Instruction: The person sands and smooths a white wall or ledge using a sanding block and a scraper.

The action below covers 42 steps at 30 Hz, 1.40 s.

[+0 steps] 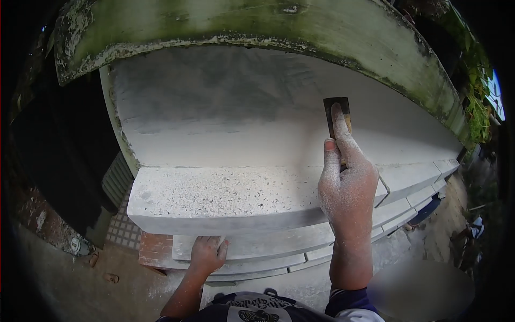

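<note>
My right hand (348, 177), coated in white dust, grips a dark sanding block (337, 100) with a worn tan edge. The index finger lies stretched along the block and the thumb presses its near side. The block is up against the white plastered wall (214, 145), whose upper part has grey smears. Low on the left, my left hand (208, 254) rests with its fingers laid on a white slab (257, 244), holding nothing. Between the hands and the wall runs a thick white ledge (214, 196) with a speckled, crumb-strewn top.
A mossy green concrete overhang (241, 24) curves above the wall. Pale stepped slabs (397, 209) continue to the right. Reddish brick (155, 249) and a tiled patch (122, 228) lie at lower left. Leaves (477, 107) hang at the right edge.
</note>
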Available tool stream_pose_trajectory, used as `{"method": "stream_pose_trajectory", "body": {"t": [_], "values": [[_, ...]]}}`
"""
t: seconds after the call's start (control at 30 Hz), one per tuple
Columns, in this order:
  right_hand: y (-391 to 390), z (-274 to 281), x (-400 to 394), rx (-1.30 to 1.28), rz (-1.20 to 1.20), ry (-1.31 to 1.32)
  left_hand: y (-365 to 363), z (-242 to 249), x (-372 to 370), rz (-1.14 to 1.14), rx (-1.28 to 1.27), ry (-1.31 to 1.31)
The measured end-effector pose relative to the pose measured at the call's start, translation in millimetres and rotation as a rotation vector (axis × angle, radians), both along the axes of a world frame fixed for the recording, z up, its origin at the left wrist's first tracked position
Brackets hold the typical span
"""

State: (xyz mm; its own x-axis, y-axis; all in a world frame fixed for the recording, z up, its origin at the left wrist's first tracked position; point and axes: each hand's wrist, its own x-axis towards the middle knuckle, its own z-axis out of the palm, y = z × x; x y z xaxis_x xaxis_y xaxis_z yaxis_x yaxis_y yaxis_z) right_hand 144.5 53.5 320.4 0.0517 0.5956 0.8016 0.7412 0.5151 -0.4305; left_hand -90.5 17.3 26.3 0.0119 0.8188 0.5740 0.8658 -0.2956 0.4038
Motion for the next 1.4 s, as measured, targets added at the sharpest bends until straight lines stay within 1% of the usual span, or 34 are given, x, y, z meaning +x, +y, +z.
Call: {"method": "stream_pose_trajectory", "body": {"t": [0.17, 0.27, 0.37, 0.47, 0.57, 0.67, 0.77, 0.87, 0.97, 1.07, 1.17, 1.27, 1.37, 1.4], "values": [[11.2, 5.8, -9.9, -0.034, -0.097, -0.01, 1.0, -6.9, -5.4, -0.053, 0.015, -0.07], [9.0, 4.4, -19.4, -0.019, -0.141, -0.06, 1.8, -7.7, -7.5, -0.067, 0.089, -0.108], [10.6, -1.4, -26.2, 0.018, -0.143, -0.026, 0.5, -10.1, -10.7, -0.081, 0.038, -0.11], [4.2, 11.6, -31.8, -0.113, -0.172, 0.012, 0.5, -5.3, -11.6, -0.094, -0.033, -0.128], [10.6, -0.8, -25.9, -0.075, -0.173, 0.064, -0.9, 6.9, -8.2, -0.104, -0.037, -0.113], [10.9, -0.4, -23.2, -0.103, -0.197, 0.048, 3.2, -1.5, -11.2, -0.107, 0.008, -0.072], [7.6, 3.9, -26.7, -0.127, -0.203, 0.065, 5.5, -21.6, -12.4, -0.064, -0.049, -0.033], [7.1, 1.0, -17.2, -0.122, -0.252, 0.034, 4.6, -16.1, -12.1, -0.076, -0.051, 0.011], [-2.0, 1.4, -15.8, -0.033, -0.218, 0.016, 1.4, -19.3, -16.9, -0.108, -0.045, -0.091], [0.1, 8.4, -19.6, 0.059, -0.237, -0.059, -1.0, -18.4, -16.6, -0.059, -0.148, -0.067], [10.6, 12.2, -8.0, 0.007, -0.297, -0.083, -0.3, -26.8, -16.8, -0.042, -0.021, -0.092], [19.5, 9.1, 1.8, 0.107, -0.272, -0.223, 0.2, -24.2, -13.8, -0.035, 0.091, -0.105], [23.4, 13.0, 16.2, 0.1, -0.177, -0.373, 0.7, -28.9, -14.4, -0.021, 0.071, -0.112], [25.7, 14.4, 22.3, 0.129, -0.163, -0.399, 2.6, -31.9, -14.0, -0.003, 0.111, -0.085]]}}
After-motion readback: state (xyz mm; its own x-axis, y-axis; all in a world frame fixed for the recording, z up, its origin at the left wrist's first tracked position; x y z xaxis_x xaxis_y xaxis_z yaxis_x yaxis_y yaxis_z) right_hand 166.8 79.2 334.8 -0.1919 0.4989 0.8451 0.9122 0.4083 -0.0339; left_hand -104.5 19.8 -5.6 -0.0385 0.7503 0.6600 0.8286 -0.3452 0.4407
